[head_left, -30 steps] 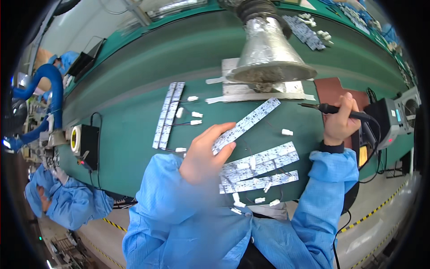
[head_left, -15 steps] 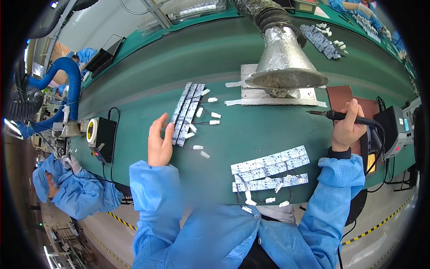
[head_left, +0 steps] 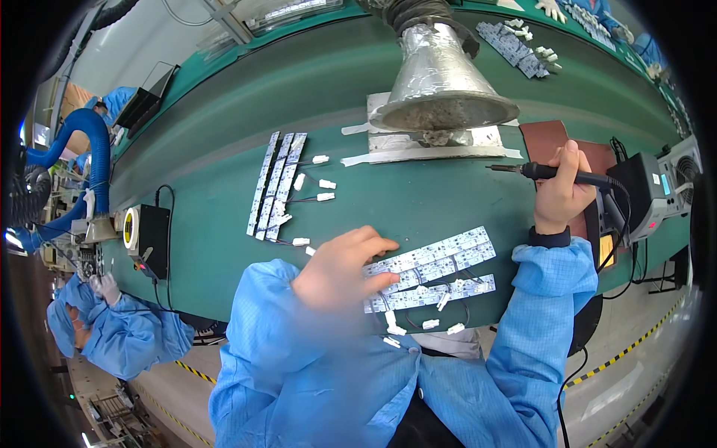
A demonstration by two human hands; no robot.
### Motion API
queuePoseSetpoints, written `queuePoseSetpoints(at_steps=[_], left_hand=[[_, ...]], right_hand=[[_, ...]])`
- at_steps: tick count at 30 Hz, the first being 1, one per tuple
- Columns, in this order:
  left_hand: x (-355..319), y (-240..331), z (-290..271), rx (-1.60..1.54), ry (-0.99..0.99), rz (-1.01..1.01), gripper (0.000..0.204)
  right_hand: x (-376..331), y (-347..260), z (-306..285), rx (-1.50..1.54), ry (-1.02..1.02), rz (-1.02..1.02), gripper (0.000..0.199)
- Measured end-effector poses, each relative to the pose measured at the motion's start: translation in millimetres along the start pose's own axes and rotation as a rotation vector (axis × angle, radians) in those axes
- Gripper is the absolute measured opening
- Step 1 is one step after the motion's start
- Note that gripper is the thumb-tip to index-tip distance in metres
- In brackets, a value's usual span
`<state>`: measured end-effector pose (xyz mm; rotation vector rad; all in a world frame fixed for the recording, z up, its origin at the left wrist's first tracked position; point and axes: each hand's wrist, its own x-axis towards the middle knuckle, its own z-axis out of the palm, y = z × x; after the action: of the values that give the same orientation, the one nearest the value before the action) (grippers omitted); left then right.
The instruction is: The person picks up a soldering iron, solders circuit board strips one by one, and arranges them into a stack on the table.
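In my right hand (head_left: 562,196) is a soldering iron (head_left: 539,171), held like a pen, its tip pointing left above the green bench. My left hand (head_left: 340,270) is at the left end of the near group of white circuit board strips (head_left: 441,254), thumb and forefinger apart around that end. Whether it touches them I cannot tell. Black wires with white connectors (head_left: 431,324) hang from these strips toward the bench's front edge. Farther left lies another group of circuit board strips (head_left: 278,183), its wired white connectors (head_left: 326,184) spread on the right side.
A metal fume hood (head_left: 444,78) hangs over a taped pale plate (head_left: 381,148). At right stand a brown mat (head_left: 541,136) and a soldering station (head_left: 646,194). A black box (head_left: 151,240) sits at left. More boards (head_left: 515,48) lie at the back. Co-workers (head_left: 112,328) work nearby.
My left hand has moved right and nearer, from the left group of strips to the near group. One strip of the left group now lies slightly apart. My right hand keeps the soldering iron.
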<state>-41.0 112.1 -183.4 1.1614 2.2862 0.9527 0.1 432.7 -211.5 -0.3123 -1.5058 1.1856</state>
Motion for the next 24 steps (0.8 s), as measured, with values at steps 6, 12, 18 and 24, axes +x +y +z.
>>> queuePoseSetpoints(at_steps=[6,12,18,24], left_hand=[[17.4,0.0,-4.9,-0.009,-0.140,0.031,0.030],[34.7,-5.0,-18.4,-0.639,-0.150,-0.305,0.031],[54.4,-22.8,8.1,-0.754,0.000,-0.244,0.038],[53.4,-31.0,24.4,-0.538,0.140,-0.055,0.040]], right_hand=[[3.8,-5.2,-3.4,0.006,0.016,0.011,0.038],[13.2,-10.0,-4.8,0.017,0.102,-0.120,0.036],[-0.7,-23.1,2.8,0.077,0.096,-0.046,0.036],[-41.6,-53.8,20.3,0.057,-0.247,-0.219,0.037]])
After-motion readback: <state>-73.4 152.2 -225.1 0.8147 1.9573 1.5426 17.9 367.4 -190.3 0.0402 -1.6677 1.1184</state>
